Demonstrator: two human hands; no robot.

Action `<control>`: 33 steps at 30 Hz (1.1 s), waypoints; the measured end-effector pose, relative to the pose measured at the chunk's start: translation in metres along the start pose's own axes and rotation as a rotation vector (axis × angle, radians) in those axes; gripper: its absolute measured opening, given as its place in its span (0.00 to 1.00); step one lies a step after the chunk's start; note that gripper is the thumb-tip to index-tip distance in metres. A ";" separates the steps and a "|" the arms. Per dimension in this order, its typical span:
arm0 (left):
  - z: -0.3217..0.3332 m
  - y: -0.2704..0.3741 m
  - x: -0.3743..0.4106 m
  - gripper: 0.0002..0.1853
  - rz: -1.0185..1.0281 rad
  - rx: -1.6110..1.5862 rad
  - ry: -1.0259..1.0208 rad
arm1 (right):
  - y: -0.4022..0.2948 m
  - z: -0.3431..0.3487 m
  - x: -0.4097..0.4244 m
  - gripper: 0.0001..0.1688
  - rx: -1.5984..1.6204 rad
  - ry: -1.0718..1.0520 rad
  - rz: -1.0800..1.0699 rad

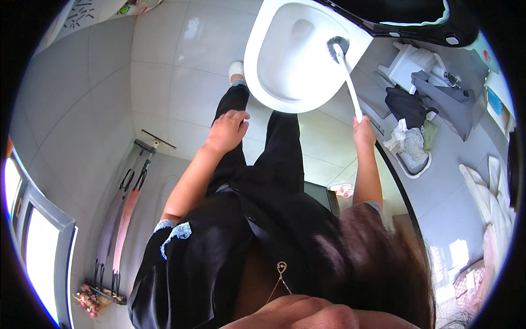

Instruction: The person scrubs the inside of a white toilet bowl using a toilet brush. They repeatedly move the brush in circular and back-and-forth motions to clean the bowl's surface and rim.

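Note:
My right hand [364, 132] grips the end of the white handle of a toilet brush [350, 84]. Its dark round bristle head [338, 46] rests at the right side of a white toilet bowl [263, 88], by the rim. Away from the bowl, my left hand [228, 130] hovers over my dark-trousered leg, holding nothing. Its fingers are loosely bent, with the thumb apart. The bowl's inside is pale and glossy.
Around the toilet runs a grey tiled floor [197, 90]. At right are a white stool [404, 68], dark cloths [404, 107] and a small plastic basket [413, 164]. Long-handled cleaning tools [146, 148] stand by the left wall, near a bright window [41, 251].

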State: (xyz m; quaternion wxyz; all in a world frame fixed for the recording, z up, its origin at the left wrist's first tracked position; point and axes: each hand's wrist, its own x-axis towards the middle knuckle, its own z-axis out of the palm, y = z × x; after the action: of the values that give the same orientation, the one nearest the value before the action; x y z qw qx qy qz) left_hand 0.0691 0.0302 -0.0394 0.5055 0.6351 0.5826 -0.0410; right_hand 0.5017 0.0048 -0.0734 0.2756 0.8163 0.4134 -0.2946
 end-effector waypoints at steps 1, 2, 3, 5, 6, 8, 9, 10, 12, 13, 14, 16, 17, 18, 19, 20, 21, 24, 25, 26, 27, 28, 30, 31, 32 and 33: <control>-0.003 0.004 0.003 0.11 0.005 0.005 0.001 | 0.008 0.013 -0.001 0.21 0.006 -0.014 0.017; -0.006 0.007 0.004 0.11 0.005 0.007 0.010 | 0.016 0.036 -0.016 0.22 0.005 -0.060 0.015; -0.008 0.007 0.003 0.11 0.003 0.005 0.022 | 0.024 0.061 -0.039 0.23 -0.001 -0.110 -0.001; -0.008 0.006 -0.001 0.11 0.004 -0.007 0.042 | 0.032 0.098 -0.085 0.26 0.055 -0.339 -0.106; -0.008 0.005 -0.003 0.11 -0.005 -0.023 0.041 | 0.017 0.104 -0.105 0.25 0.088 -0.464 -0.142; -0.005 0.003 -0.004 0.11 -0.011 -0.054 0.023 | -0.027 0.097 -0.121 0.23 0.311 -0.528 -0.191; -0.006 0.001 -0.007 0.12 -0.040 -0.062 0.001 | -0.066 0.070 -0.119 0.23 0.426 -0.639 -0.228; -0.006 0.002 -0.009 0.12 -0.063 -0.074 -0.023 | -0.105 0.038 -0.115 0.23 0.539 -0.745 -0.260; -0.004 0.003 -0.004 0.12 -0.056 -0.078 -0.043 | -0.162 0.008 -0.097 0.20 0.806 -0.771 -0.220; 0.000 0.002 -0.003 0.12 -0.038 -0.066 -0.040 | -0.182 -0.004 -0.079 0.19 0.855 -0.734 -0.156; 0.002 0.000 -0.003 0.12 -0.026 -0.054 -0.034 | -0.199 -0.021 -0.069 0.20 1.007 -0.707 -0.038; 0.004 0.001 -0.003 0.12 -0.022 -0.035 -0.033 | -0.209 -0.045 -0.031 0.18 1.297 -0.580 0.002; 0.005 -0.001 -0.005 0.12 -0.027 -0.027 -0.028 | -0.212 -0.067 -0.024 0.19 1.578 -0.653 0.110; 0.005 -0.003 -0.004 0.12 -0.026 -0.034 -0.024 | -0.204 -0.081 -0.022 0.18 1.665 -0.746 0.049; 0.005 -0.005 -0.005 0.12 -0.027 -0.042 -0.022 | -0.198 -0.083 -0.026 0.18 1.750 -0.726 0.060; 0.006 -0.007 -0.006 0.12 -0.027 -0.050 -0.020 | -0.188 -0.074 -0.027 0.18 1.823 -0.640 0.121; 0.005 -0.007 -0.007 0.11 -0.032 -0.062 -0.012 | -0.176 -0.061 -0.028 0.18 1.893 -0.543 0.182; -0.001 -0.009 -0.007 0.11 -0.041 -0.092 0.021 | -0.157 -0.037 -0.042 0.19 1.885 -0.443 0.320; -0.002 -0.010 -0.007 0.11 -0.046 -0.096 0.024 | -0.166 -0.034 -0.043 0.19 1.809 -0.420 0.285; -0.003 -0.011 -0.007 0.12 -0.051 -0.101 0.028 | -0.178 -0.032 -0.038 0.19 1.779 -0.409 0.286; -0.003 -0.013 -0.009 0.11 -0.050 -0.091 0.030 | -0.196 -0.036 -0.036 0.19 1.749 -0.400 0.288; -0.002 -0.013 -0.009 0.11 -0.041 -0.081 0.028 | -0.210 -0.033 -0.031 0.18 1.728 -0.444 0.233; -0.001 -0.013 -0.010 0.11 -0.041 -0.070 0.020 | -0.230 -0.023 -0.036 0.17 1.581 -0.535 0.045; -0.001 -0.011 -0.009 0.11 -0.040 -0.070 0.010 | -0.239 -0.018 -0.043 0.16 1.455 -0.569 -0.081; -0.001 -0.011 -0.009 0.11 -0.052 -0.070 0.004 | -0.250 -0.023 -0.068 0.16 1.354 -0.562 -0.073; 0.001 -0.010 -0.010 0.11 -0.042 -0.063 0.001 | -0.243 -0.010 -0.071 0.18 1.222 -0.561 -0.167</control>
State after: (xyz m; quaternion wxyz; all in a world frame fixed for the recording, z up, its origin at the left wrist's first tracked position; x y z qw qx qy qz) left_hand 0.0584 0.0209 -0.0390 0.5241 0.6065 0.5970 -0.0328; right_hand 0.2660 0.0979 -0.0666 -0.1621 0.6834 0.1473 -0.6964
